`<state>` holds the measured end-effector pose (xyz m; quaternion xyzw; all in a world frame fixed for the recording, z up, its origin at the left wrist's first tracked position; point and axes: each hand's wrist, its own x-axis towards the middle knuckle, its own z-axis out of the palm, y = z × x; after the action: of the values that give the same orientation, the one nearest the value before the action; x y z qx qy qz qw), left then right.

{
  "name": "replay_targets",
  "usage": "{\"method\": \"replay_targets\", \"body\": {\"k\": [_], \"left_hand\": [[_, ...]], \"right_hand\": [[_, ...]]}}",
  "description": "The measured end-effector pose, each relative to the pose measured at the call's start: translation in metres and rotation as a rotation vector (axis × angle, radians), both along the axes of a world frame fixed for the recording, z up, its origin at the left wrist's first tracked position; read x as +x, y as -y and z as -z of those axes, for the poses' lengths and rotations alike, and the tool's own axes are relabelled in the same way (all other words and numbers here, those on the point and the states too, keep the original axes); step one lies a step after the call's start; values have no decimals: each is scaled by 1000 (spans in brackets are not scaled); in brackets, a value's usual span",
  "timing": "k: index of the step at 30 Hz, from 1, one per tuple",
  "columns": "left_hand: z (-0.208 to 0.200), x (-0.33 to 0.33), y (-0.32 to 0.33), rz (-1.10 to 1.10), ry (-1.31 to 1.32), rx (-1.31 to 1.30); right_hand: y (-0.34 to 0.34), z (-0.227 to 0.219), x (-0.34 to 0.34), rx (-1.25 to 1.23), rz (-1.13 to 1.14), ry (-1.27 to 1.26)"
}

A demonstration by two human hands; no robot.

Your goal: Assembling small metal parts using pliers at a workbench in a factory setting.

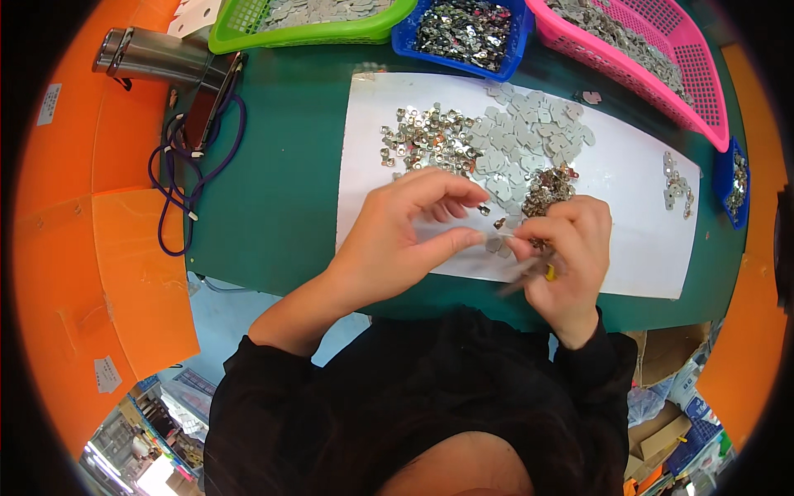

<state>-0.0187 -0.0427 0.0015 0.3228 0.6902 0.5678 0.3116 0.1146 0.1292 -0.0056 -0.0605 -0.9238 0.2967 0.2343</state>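
Spreading its thumb away from its loosely bent fingers, the left hand (405,227) grips nothing firmly; its thumb tip meets, or nearly meets, a small pale piece (499,236). The right hand (571,256) pinches that piece between thumb and forefinger, and its palm side carries a thin grey tool (521,279) (too blurred to tell its kind). The piece is between both hands, over the near part of the white sheet (364,165).

Under the sheet spreads a green table (273,165). Along its far edge stand a pink basket (707,83), a green basket (331,35) and a blue bin (519,37), all filled. Nearer lie a heap of pale flat pieces (538,132), shiny clips (422,136) and brownish clips (546,194), these last partly hidden by the right hand.
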Motion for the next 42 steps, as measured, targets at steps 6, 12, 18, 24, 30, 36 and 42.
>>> {"method": "replay_targets", "body": {"k": [6,12,18,24,30,36,42], "left_hand": [[16,24,12,-76,878,320],[18,3,28,-359,774,349],[12,4,24,-337,615,288],[15,3,21,-336,799,258],[11,4,16,-212,987,224],[6,15,5,-148,952,234],[8,30,-9,-210,781,372]], "right_hand": [[19,-6,-11,-383,-38,-87],[0,1,-13,185,54,10],[12,11,-23,279,-13,55],[10,17,-25,457,-12,7],[4,1,-22,47,-45,-148],[10,-13,-13,-390,-56,-97],[12,-23,-4,-750,3,81]]}}
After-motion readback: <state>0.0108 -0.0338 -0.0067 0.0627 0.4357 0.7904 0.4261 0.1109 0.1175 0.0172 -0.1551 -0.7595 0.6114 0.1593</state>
